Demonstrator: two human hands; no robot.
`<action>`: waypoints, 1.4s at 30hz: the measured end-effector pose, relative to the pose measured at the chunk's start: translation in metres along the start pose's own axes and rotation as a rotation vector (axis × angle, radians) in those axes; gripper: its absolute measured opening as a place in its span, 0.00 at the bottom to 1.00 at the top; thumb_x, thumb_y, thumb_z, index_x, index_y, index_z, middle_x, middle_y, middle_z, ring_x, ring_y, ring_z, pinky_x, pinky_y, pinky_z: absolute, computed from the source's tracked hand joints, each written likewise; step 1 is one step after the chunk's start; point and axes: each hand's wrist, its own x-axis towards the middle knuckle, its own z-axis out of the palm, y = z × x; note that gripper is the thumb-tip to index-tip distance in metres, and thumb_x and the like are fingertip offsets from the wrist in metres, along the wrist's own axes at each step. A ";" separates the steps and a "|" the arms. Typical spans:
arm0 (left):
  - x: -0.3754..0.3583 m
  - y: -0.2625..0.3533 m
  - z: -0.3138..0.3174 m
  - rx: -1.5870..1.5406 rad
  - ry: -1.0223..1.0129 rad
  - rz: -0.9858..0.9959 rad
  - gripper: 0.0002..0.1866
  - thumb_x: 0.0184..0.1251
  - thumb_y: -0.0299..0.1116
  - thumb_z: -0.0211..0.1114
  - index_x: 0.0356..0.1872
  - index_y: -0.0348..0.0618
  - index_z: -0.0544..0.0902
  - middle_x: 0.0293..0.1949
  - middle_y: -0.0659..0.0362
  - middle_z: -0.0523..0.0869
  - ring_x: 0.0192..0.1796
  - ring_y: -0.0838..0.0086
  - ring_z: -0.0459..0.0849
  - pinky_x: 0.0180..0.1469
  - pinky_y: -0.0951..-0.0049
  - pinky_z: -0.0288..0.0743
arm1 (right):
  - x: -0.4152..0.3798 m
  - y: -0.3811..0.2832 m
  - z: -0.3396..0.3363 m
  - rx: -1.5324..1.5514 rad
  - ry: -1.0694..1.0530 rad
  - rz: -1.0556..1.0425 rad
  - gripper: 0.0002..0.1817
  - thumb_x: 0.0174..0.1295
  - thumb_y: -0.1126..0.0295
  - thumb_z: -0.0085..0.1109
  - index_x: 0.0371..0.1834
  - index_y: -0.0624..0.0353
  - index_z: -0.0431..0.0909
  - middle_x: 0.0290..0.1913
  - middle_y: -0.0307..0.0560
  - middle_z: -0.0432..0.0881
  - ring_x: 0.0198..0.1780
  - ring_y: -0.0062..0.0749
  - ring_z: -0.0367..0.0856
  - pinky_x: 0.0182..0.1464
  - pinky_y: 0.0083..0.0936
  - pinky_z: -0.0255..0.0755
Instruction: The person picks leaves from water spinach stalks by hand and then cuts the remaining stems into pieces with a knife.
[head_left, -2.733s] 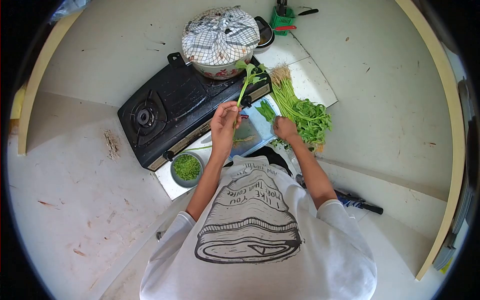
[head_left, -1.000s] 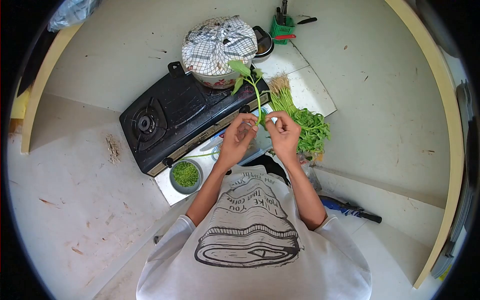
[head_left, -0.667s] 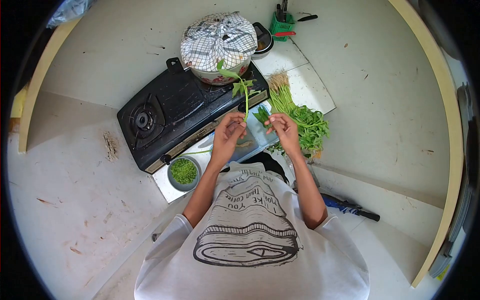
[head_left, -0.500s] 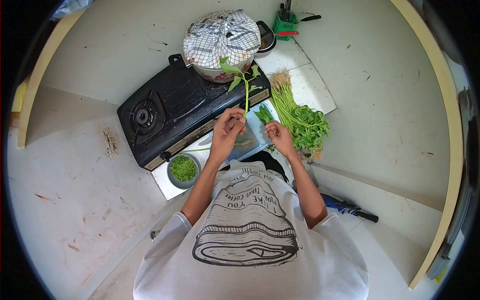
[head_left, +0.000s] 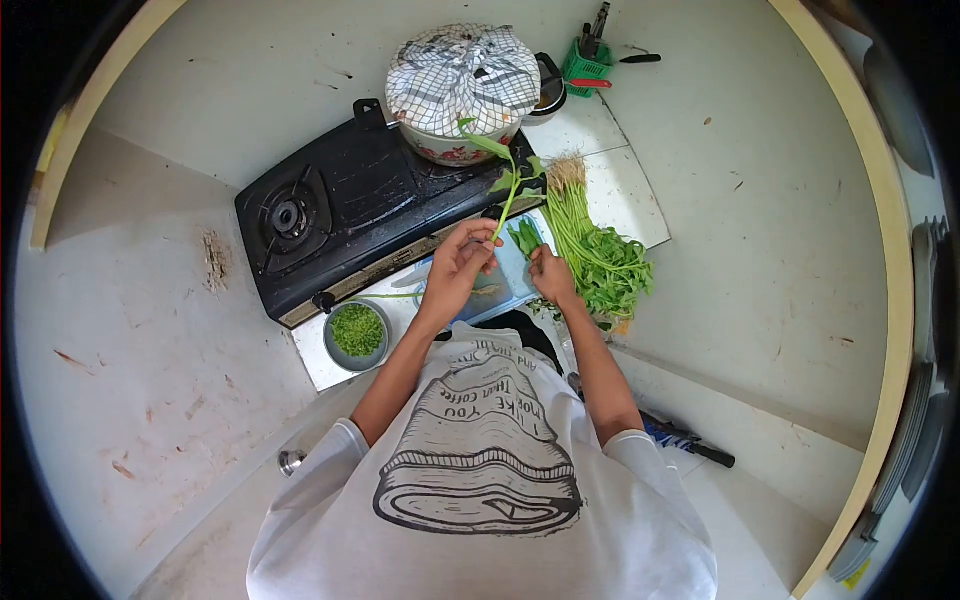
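A leafy green stem [head_left: 509, 205] stands up out of my left hand [head_left: 462, 262], its fingers closed round the lower end. To the right, my right hand [head_left: 551, 274] is closed beside some loose green leaves [head_left: 524, 237]; whether it pinches one is hidden. Both hands are over a blue tray [head_left: 512, 267], where a cut stem end lies. Right of the tray rests a large bunch of leafy greens [head_left: 607, 262] with its roots toward the back. A grey bowl [head_left: 357, 336] of small chopped green pieces sits at the left.
A black two-burner stove [head_left: 350, 200] lies behind the hands. On it stands a floral pot [head_left: 455, 150] covered with a checked cloth [head_left: 462, 80]. Behind are a small black-handled pan [head_left: 548, 92] and a green basket [head_left: 586, 69] of utensils. Walls close in both sides.
The view has shifted slightly. The stem in my left hand leans more to the right, and my right hand has drawn its fingers together beside the leaves.
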 end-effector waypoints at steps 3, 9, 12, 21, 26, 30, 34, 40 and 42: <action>0.000 0.003 0.002 -0.013 0.004 0.001 0.15 0.81 0.26 0.59 0.64 0.39 0.77 0.51 0.57 0.85 0.42 0.80 0.81 0.47 0.76 0.76 | -0.004 0.016 0.010 -0.103 -0.019 0.058 0.14 0.66 0.67 0.62 0.51 0.60 0.75 0.37 0.60 0.89 0.41 0.62 0.89 0.47 0.54 0.81; 0.004 0.004 0.005 -0.076 0.034 -0.008 0.12 0.82 0.30 0.61 0.60 0.39 0.79 0.48 0.57 0.85 0.41 0.79 0.81 0.46 0.75 0.76 | -0.022 -0.006 -0.005 -0.289 0.075 0.190 0.14 0.71 0.59 0.62 0.45 0.59 0.80 0.34 0.59 0.89 0.38 0.63 0.89 0.44 0.55 0.82; 0.008 0.000 0.005 -0.107 0.034 -0.012 0.11 0.82 0.31 0.62 0.57 0.39 0.79 0.47 0.57 0.85 0.40 0.79 0.81 0.45 0.75 0.76 | -0.030 -0.047 -0.036 -0.040 0.234 0.089 0.12 0.72 0.62 0.61 0.43 0.61 0.81 0.35 0.58 0.89 0.32 0.56 0.88 0.37 0.49 0.81; 0.008 0.004 0.015 -0.105 -0.047 -0.048 0.12 0.82 0.31 0.61 0.60 0.39 0.80 0.47 0.59 0.83 0.43 0.78 0.79 0.48 0.74 0.76 | -0.056 -0.184 -0.125 0.430 0.500 -0.276 0.12 0.73 0.74 0.62 0.58 0.58 0.85 0.34 0.44 0.88 0.24 0.20 0.74 0.28 0.23 0.70; 0.005 0.006 0.016 -0.101 -0.084 -0.030 0.14 0.83 0.30 0.61 0.63 0.38 0.78 0.48 0.59 0.82 0.44 0.78 0.79 0.48 0.73 0.76 | -0.057 -0.198 -0.126 0.417 0.516 -0.282 0.13 0.72 0.75 0.64 0.58 0.59 0.85 0.34 0.44 0.88 0.25 0.19 0.75 0.28 0.21 0.70; 0.000 0.006 0.016 -0.112 -0.065 -0.020 0.14 0.82 0.29 0.60 0.63 0.38 0.78 0.48 0.59 0.82 0.44 0.77 0.80 0.48 0.72 0.76 | -0.059 -0.200 -0.117 0.463 0.502 -0.286 0.14 0.71 0.76 0.65 0.58 0.60 0.86 0.33 0.44 0.88 0.24 0.18 0.75 0.28 0.21 0.69; -0.003 0.009 0.014 -0.092 -0.086 -0.006 0.13 0.82 0.28 0.59 0.61 0.38 0.78 0.46 0.59 0.82 0.43 0.78 0.80 0.47 0.73 0.75 | -0.061 -0.200 -0.114 0.453 0.488 -0.310 0.13 0.70 0.77 0.66 0.57 0.61 0.86 0.32 0.43 0.88 0.24 0.17 0.74 0.26 0.20 0.68; -0.007 0.008 0.013 -0.038 -0.105 0.001 0.12 0.82 0.28 0.59 0.60 0.39 0.78 0.44 0.60 0.82 0.42 0.79 0.79 0.46 0.74 0.75 | -0.061 -0.202 -0.115 0.467 0.476 -0.320 0.10 0.68 0.77 0.68 0.51 0.62 0.87 0.29 0.42 0.85 0.23 0.17 0.72 0.25 0.20 0.66; -0.009 0.007 0.013 -0.019 -0.104 0.001 0.12 0.82 0.28 0.59 0.60 0.40 0.78 0.44 0.61 0.82 0.41 0.79 0.79 0.46 0.75 0.75 | -0.062 -0.199 -0.114 0.457 0.444 -0.300 0.09 0.68 0.77 0.68 0.49 0.62 0.87 0.28 0.41 0.84 0.23 0.17 0.71 0.25 0.20 0.65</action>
